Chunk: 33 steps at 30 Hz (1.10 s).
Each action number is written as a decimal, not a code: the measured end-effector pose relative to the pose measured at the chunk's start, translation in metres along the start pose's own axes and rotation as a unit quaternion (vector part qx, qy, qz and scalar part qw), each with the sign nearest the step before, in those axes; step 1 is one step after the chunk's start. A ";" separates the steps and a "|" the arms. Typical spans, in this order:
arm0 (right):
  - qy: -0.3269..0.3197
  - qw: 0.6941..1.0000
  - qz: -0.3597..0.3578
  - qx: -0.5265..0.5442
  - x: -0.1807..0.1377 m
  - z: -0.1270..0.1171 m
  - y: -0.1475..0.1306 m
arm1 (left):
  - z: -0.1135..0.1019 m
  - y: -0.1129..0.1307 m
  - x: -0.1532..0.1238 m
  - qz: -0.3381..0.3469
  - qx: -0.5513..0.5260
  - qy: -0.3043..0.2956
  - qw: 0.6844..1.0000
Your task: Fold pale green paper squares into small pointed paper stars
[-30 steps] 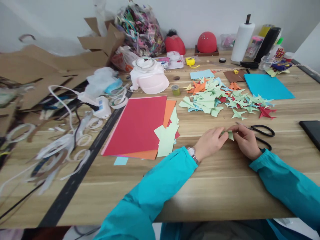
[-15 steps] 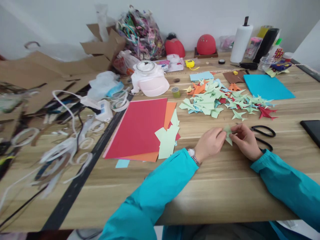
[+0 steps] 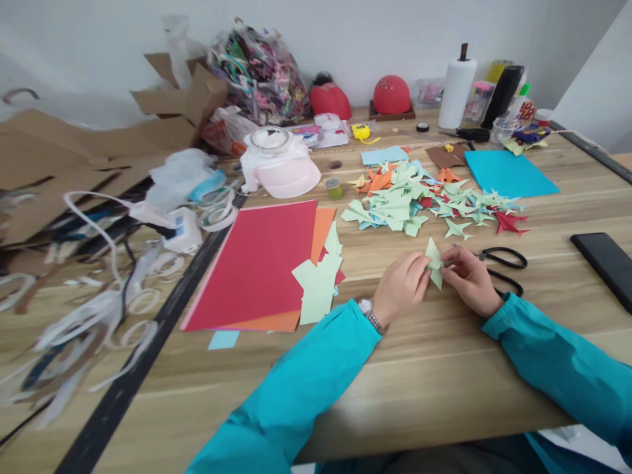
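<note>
Both hands pinch one small pale green folded paper piece (image 3: 434,261), held upright just above the wooden table (image 3: 444,368). My left hand (image 3: 401,286) grips its left side with closed fingers; a watch shows at that wrist. My right hand (image 3: 469,279) grips its right side, fingers curled. Both arms wear teal sleeves. Black scissors (image 3: 502,262) lie just right of my right hand. A pile of folded paper shapes (image 3: 424,196), mostly pale green with some orange, red and blue, lies beyond the hands.
A red sheet on orange sheets (image 3: 257,263) and loose pale green sheets (image 3: 316,283) lie left of the hands. A blue sheet (image 3: 508,174) and a black phone (image 3: 605,260) lie right. Cardboard (image 3: 99,138), white tape loops (image 3: 123,289), a paper towel roll (image 3: 457,84) and clutter crowd the left and back.
The green paper piece has been turned from lying low between the fingers to standing upright with its point up. The camera view has shifted slightly to the right.
</note>
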State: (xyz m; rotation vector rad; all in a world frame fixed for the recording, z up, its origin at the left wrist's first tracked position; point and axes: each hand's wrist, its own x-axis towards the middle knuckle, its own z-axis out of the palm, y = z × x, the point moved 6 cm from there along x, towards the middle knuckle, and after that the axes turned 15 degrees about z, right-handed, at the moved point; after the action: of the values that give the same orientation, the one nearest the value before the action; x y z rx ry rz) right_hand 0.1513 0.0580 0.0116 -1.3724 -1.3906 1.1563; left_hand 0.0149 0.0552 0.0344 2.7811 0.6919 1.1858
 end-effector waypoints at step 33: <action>-0.004 0.997 0.030 0.076 0.004 0.002 0.002 | -0.006 -0.008 0.000 -0.013 -0.190 0.085 0.978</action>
State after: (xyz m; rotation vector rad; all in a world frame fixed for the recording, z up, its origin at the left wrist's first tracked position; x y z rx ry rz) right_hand 0.1497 0.0623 0.0087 -1.3105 -1.2482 1.2814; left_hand 0.0079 0.0616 0.0365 2.3726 0.4505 1.3950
